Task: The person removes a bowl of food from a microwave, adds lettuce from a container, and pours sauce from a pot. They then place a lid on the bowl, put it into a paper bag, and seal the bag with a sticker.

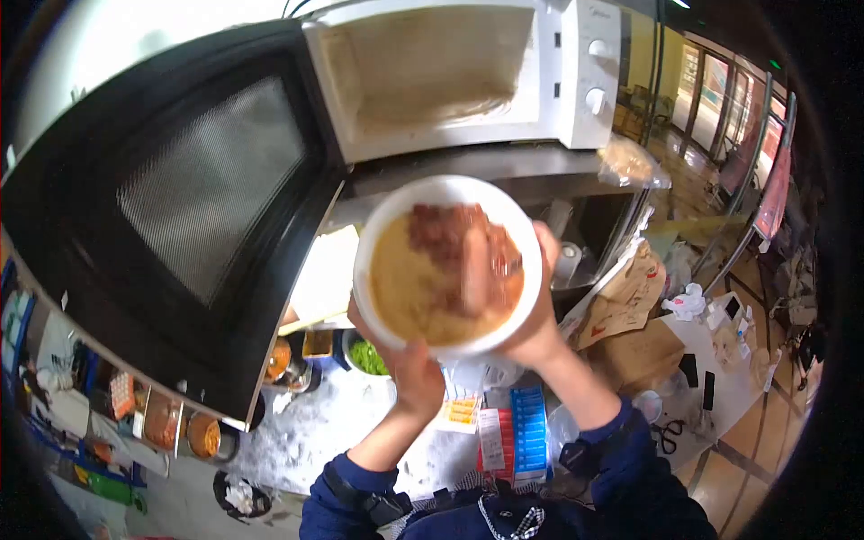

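A white round bowl (364,297) is held up in front of the microwave (576,81), whose black door (207,180) stands wide open to the left. In the bowl are yellowish liquid, reddish-brown pieces and a pinkish sausage-like piece, slightly blurred. My left hand (416,373) grips the bowl's lower left side, with the thumb on the rim. Around the bowl's right side my right hand (540,324) is wrapped, its other fingers hidden beneath. The microwave's inside shows a stained floor and no dish.
Below lies a whitish worktop (351,441) with a bowl of chopped greens (366,357) and blue and red printed cards (529,432). Brown paper bags (630,297), black scissors (666,436) and a plastic bag (630,162) are at the right. Food containers (162,423) stand at the lower left.
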Demonstrator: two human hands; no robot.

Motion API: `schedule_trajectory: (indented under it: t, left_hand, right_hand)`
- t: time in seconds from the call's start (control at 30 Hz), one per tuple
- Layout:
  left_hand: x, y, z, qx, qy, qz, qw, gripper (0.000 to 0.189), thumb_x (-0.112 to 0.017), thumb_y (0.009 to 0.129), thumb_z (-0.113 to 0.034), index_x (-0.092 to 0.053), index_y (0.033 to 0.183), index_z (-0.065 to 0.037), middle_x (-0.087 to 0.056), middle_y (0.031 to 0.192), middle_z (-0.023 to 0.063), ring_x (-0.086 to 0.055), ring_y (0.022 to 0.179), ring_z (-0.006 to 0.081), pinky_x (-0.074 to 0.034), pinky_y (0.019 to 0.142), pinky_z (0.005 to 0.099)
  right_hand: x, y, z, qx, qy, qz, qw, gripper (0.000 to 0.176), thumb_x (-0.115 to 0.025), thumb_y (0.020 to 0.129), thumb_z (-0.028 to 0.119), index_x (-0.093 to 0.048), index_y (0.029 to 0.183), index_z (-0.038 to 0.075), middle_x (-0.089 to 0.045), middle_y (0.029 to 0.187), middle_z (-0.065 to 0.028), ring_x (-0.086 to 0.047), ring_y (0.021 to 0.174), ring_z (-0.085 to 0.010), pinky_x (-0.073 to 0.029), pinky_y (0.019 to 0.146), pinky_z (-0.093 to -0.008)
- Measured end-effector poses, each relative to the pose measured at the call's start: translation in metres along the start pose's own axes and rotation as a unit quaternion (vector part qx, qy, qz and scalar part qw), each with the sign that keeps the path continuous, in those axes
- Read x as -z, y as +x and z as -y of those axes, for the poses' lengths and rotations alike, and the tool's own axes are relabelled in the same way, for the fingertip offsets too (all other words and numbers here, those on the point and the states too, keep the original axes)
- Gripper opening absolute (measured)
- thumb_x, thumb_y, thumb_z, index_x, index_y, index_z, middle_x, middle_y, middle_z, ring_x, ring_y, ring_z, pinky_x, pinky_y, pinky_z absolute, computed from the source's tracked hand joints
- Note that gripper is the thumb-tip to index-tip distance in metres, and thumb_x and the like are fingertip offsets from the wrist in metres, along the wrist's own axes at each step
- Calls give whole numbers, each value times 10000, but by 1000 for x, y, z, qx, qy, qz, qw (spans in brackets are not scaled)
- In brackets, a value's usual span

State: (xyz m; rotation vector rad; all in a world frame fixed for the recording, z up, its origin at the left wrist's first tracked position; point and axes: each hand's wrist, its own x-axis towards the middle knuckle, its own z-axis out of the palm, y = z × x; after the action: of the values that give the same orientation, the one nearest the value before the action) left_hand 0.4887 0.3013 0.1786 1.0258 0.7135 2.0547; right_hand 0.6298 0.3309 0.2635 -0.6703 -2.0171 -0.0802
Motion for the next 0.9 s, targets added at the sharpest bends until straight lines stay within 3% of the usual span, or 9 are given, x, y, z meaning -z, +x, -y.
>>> schedule_trajectory:
  t: [0.07,0.2,0.27,0.33,0.43,0.67,0.73,0.8,0.9]
  left_hand:
    - [34,-55,5,55,-34,-18,998,682,-489,696,-316,-274,1277,-31,-383,1244,131,-392,1151,253,-331,953,377]
    - [115,-140,18,58,19,-149,987,845,-588,599,-345,-190,1290,-66,-339,1234,141,-361,1149,267,-289,970,375]
    - [151,-168,22,77,19,-179,981,911,-645,571,-358,-162,1286,-66,-317,1235,143,-325,1169,265,-253,987,372]
    - [173,-177,13,65,5,-196,978,885,-642,572,-349,-179,1270,-65,-334,1214,144,-352,1150,262,-275,978,370]
    - [246,-198,32,75,52,-195,976,854,-636,610,-377,-183,1264,-67,-341,1206,138,-364,1142,260,-288,972,369]
    - [410,-226,100,115,95,-153,977,817,-600,685,-424,-183,1279,-49,-309,1250,157,-300,1187,281,-225,1001,387]
    - [438,-222,78,107,555,5,825,815,-575,738,-391,-150,1320,-12,-214,1347,200,-160,1268,328,-93,1032,440]
    - [472,-232,40,128,553,-73,820,846,-587,748,-345,-106,1342,17,-96,1401,221,-4,1307,346,28,1023,490]
    - [436,-229,-111,153,820,-57,549,882,-646,704,-280,-118,1337,34,-112,1405,205,-25,1312,340,50,1023,501]
  right_hand:
    - [-39,-58,13,-123,262,-76,954,1014,-800,538,233,-168,1295,1,-293,1276,-151,-326,1187,-261,-239,994,-364]
    - [-77,-123,72,-63,37,69,995,1039,-824,490,237,-187,1281,18,-313,1232,-139,-326,1175,-272,-234,995,-370]
    - [-121,-161,84,-162,346,-47,923,981,-834,451,264,-307,1233,-9,-413,1181,-146,-392,1136,-251,-323,957,-363]
    - [-165,-208,94,-207,354,93,907,1061,-845,457,267,-201,1260,9,-296,1278,-165,-334,1197,-252,-289,990,-362]
    - [-250,-275,114,-237,385,78,888,1186,-860,445,289,-14,1243,56,-123,1334,-206,-210,1261,-302,-217,1027,-380]
    - [-380,-357,127,-241,431,57,868,1187,-859,432,259,-38,1266,60,-93,1347,-226,-155,1277,-315,-197,1033,-411]
    - [-365,-371,135,-342,408,152,832,1227,-856,418,265,-38,1308,52,-105,1345,-238,-132,1277,-344,-163,1038,-437]
    - [-291,-355,139,-330,90,312,886,1208,-840,408,316,-111,1327,32,-124,1349,-249,-147,1257,-395,-160,1021,-459]
    - [-131,-260,160,-286,-12,335,898,875,-775,543,254,-325,1255,17,-200,1335,-224,-232,1219,-377,-217,999,-449]
